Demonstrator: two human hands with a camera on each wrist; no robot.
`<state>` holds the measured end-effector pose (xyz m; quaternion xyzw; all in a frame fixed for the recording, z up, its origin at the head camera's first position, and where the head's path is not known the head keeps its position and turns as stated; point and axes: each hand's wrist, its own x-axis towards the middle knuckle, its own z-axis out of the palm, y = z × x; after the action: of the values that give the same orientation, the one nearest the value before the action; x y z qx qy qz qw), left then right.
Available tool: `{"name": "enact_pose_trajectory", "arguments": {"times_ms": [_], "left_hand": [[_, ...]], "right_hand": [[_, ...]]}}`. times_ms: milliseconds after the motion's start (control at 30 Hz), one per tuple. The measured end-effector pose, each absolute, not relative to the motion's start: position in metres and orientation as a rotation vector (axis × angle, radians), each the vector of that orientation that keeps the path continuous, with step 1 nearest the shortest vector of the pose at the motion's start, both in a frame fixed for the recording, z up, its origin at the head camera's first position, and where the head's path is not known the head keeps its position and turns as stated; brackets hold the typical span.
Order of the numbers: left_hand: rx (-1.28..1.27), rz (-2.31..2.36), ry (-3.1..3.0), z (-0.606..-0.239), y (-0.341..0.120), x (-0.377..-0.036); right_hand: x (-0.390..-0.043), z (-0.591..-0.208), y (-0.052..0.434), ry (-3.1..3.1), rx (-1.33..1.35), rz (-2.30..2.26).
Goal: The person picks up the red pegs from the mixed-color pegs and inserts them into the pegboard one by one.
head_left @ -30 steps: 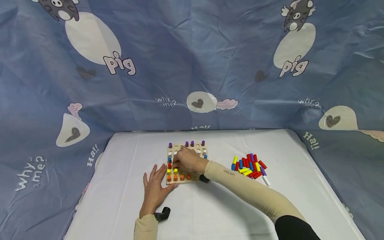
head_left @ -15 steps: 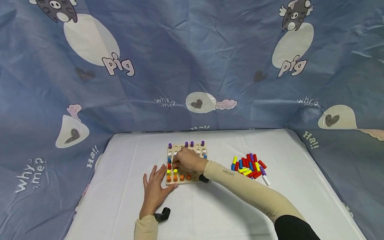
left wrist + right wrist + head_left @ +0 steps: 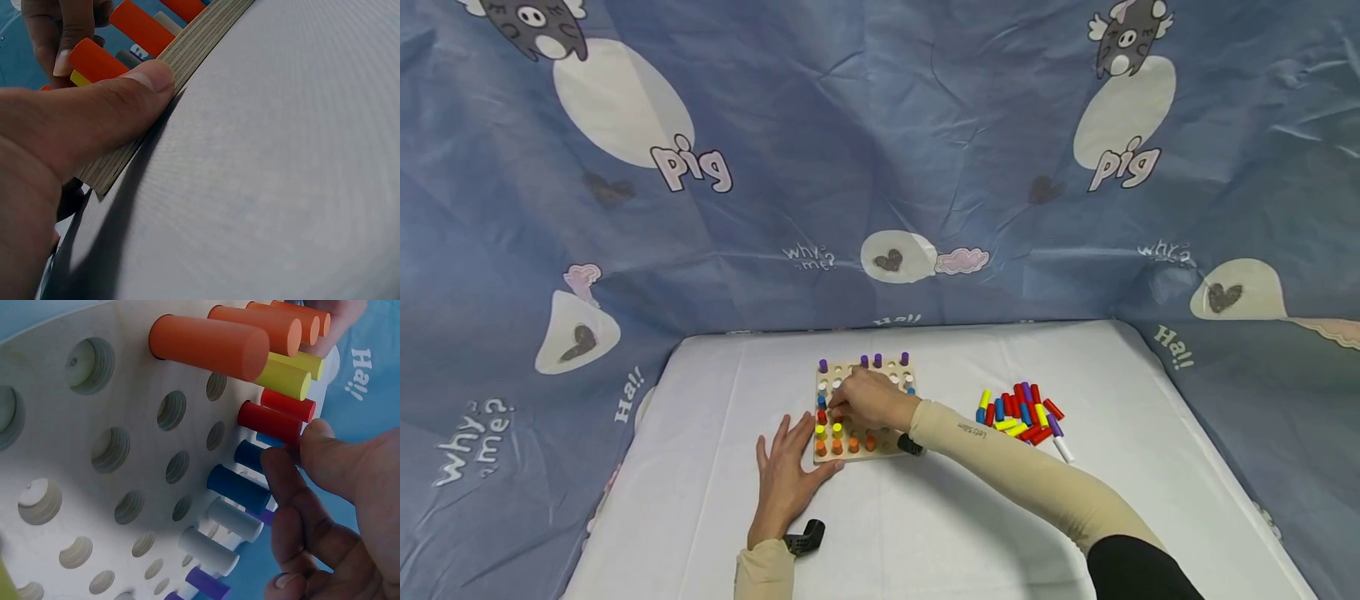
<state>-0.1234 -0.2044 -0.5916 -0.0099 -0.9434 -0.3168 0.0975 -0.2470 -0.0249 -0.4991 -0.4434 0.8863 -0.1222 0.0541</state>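
Observation:
A wooden pegboard (image 3: 880,443) lies on the white table, with orange, yellow, red, blue, white and purple pegs standing in its left and near rows. My right hand (image 3: 833,410) reaches over the board, and its thumb and forefinger pinch the tip of a red peg (image 3: 270,420) standing in a hole in the second column. My left hand (image 3: 786,467) lies flat on the table at the board's near left corner. Its thumb (image 3: 140,84) presses against the board's edge (image 3: 194,47). Many holes (image 3: 114,449) in the board stand bare.
A loose pile of red, yellow, blue and purple pegs (image 3: 1018,412) lies to the right of the board, with a white peg (image 3: 1064,451) at its near edge. Blue printed cloth (image 3: 880,167) walls the table at the back and both sides.
Both hands stay where they were, the right fingers still at the red peg. Only the head view has shifted slightly.

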Motion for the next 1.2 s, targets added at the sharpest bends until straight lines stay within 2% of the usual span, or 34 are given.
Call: {"name": "enact_pose_trajectory", "arguments": {"times_ms": [300, 533, 867, 1200], "left_hand": [[-0.014, -0.937, -2.814, -0.592, -0.203, -0.124], [-0.001, -0.924, -2.822, -0.592, -0.202, -0.124], [-0.022, -0.940, -2.786, -0.594, -0.202, -0.124], [-0.041, -0.946, -2.765, -0.594, -0.203, -0.123]], "right_hand": [[-0.244, -0.486, -0.010, 2.640, -1.369, -0.471], [-0.244, -0.459, 0.024, 2.627, -1.384, -0.564], [-0.258, -0.429, 0.113, 2.779, -1.292, -0.513], [-0.264, -0.428, 0.207, 2.839, -1.061, -0.560]]}}
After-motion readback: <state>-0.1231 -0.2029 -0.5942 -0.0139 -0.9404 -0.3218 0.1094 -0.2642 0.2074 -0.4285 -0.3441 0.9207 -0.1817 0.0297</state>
